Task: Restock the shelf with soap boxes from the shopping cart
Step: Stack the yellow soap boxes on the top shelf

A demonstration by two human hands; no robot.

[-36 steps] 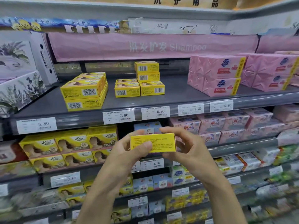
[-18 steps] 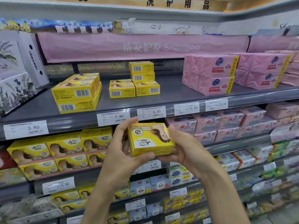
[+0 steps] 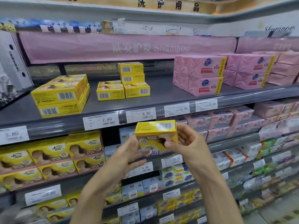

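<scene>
the left grip (image 3: 129, 152) pinched the soap box (image 3: 156, 135) at its lower left corner, with the thumb on the front face and the other fingers hidden behind the box. the right grip (image 3: 189, 143) pinched the same box at its right end, the thumb pressed on the front face and the curled fingers around the side. the box was in the air between the two grips, tilted so that its barcode side faced up and its printed face looked at the camera. it was in front of the shelf (image 3: 161, 97) edge, just under the price label (image 3: 140, 114) that read 6.90, and it did not touch the shelf. on the shelf above, a small group of yellow boxes (image 3: 124, 86) stood near the middle, partly stacked. a bigger yellow stack (image 3: 59, 96) stood to the left of it, and pink packs (image 3: 199, 75) lay well apart on the right. a pink banner (image 3: 129, 47) hung above them.
</scene>
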